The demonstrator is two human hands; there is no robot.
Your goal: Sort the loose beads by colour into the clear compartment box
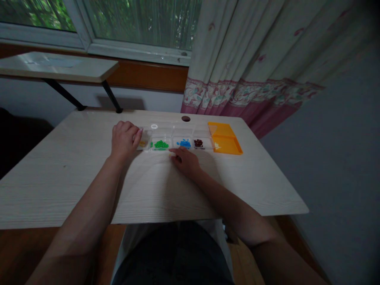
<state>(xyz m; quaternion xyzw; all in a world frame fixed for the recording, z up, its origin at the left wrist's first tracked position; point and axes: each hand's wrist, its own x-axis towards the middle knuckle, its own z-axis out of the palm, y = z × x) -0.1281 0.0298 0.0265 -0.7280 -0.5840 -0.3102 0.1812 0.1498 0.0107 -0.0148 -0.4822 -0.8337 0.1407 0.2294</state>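
Note:
A row of small clear plastic boxes with raised lids stands on the table. My left hand (124, 137) is curled over the leftmost clear box (143, 144), which has yellowish pieces in it, and hides part of it. Just in front of the row, my right hand (187, 160) has its index finger stretched towards the front edge between the green pieces (161, 145) and the blue pieces (184, 143). Its other fingers are partly bent, and I see nothing held. Dark brown pieces (198, 143) lie in the box right of the blue ones.
At the row's right end lies an opened orange box (230, 145) with pale pieces (217, 146). Behind the row is a round hole (185, 118) in the pale wooden table (154, 190). A raised shelf (59, 65) stands back left; a curtain (225, 59) hangs behind.

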